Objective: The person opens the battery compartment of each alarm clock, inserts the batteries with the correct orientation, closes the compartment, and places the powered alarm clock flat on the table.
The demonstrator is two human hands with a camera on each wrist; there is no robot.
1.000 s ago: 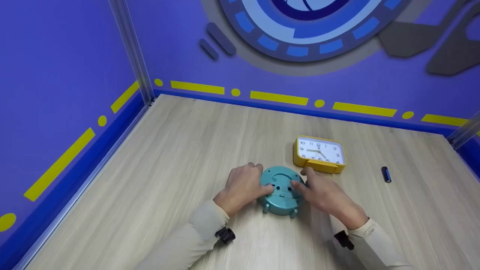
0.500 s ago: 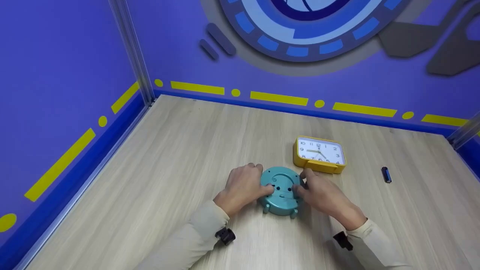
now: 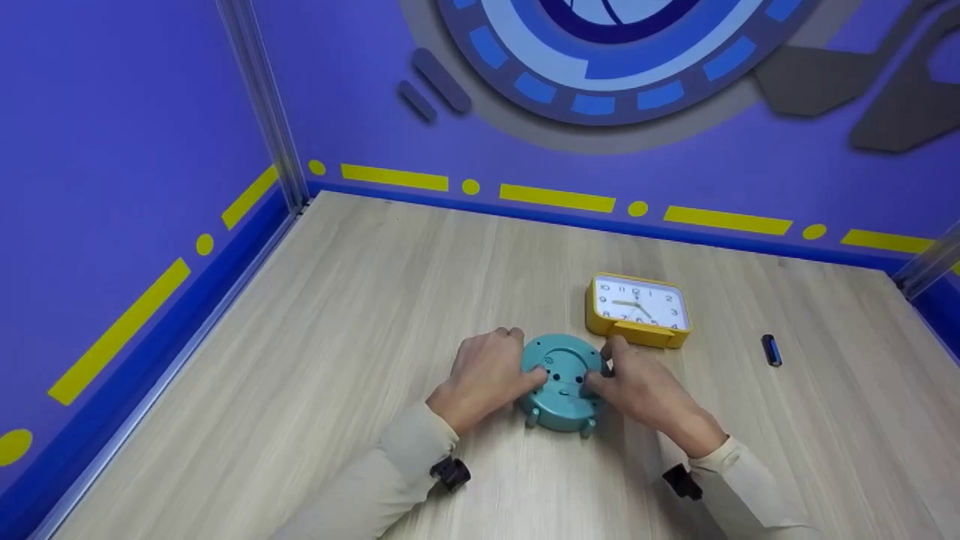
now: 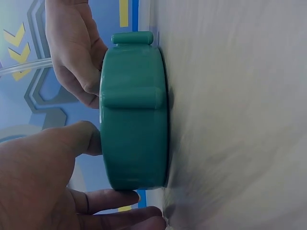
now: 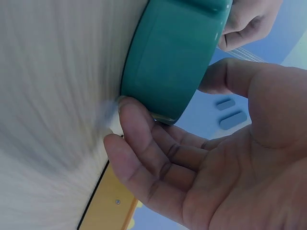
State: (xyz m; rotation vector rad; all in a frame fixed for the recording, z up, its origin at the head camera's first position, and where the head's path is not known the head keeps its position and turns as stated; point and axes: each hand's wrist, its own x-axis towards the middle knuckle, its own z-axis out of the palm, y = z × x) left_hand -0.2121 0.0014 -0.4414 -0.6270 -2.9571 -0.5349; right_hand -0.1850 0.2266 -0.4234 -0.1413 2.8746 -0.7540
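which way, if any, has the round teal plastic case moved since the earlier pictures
No: in the head view the round teal plastic case shows no visible shift either way against the pale wooden table's back edge.

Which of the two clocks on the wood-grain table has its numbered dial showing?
The rectangular yellow clock: its white dial is visible, while the round teal clock, gripped by the left hand and right hand, shows its back.

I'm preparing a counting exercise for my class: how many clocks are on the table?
2, apparently: a round teal clock, face down, held by the left hand and right hand; and a yellow clock, face visible, farther back to the right.
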